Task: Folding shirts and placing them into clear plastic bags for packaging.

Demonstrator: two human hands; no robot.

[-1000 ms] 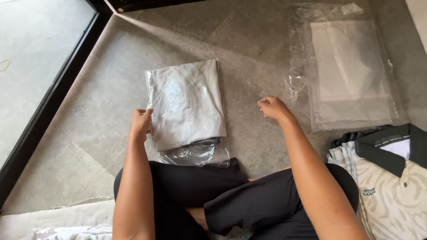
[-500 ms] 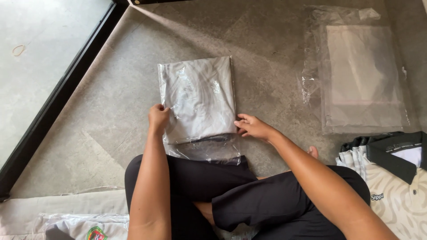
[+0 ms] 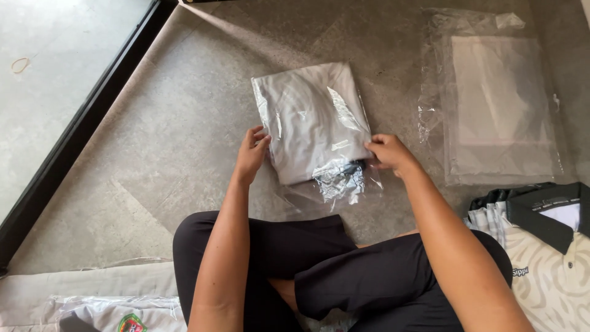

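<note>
Person sits cross-legged on the floor (image 3: 153, 141), grey concrete, black trousers. Head cam looks straight down.

Main item: bagged shirt (image 3: 310, 120), white/grey fabric folded inside a clear poly bag, lying flat on the floor right in front of the knees. Bag's open end faces the person; loose crinkled plastic w/ a bit of dark fabric showing at that end.

Left hand (image 3: 251, 154): on the bag's left edge, near the lower corner. Fingers curled onto the plastic, touching it; can't tell if it's a real pinch or just pressing.

Right hand (image 3: 387, 152): at the bag's lower right corner, fingers closed on the plastic edge, gripping the bag there, just above the crinkled flap.

Both forearms run down either side of the bag, hands roughly level w/ each other.

Around it:
- Stack of empty clear bags (image 3: 498, 104) to the right, flat on the floor, well apart from the bagged shirt.
- Polo shirt (image 3: 547, 246), cream pattern w/ black collar, bottom right, beside the right knee, not bagged.
- Another bagged shirt (image 3: 117, 313) at bottom left, white w/ a coloured crest, partly cut off by the frame edge.
- Black door track (image 3: 80, 129) runs diagonally on the left; lighter, brighter floor beyond it.
</note>
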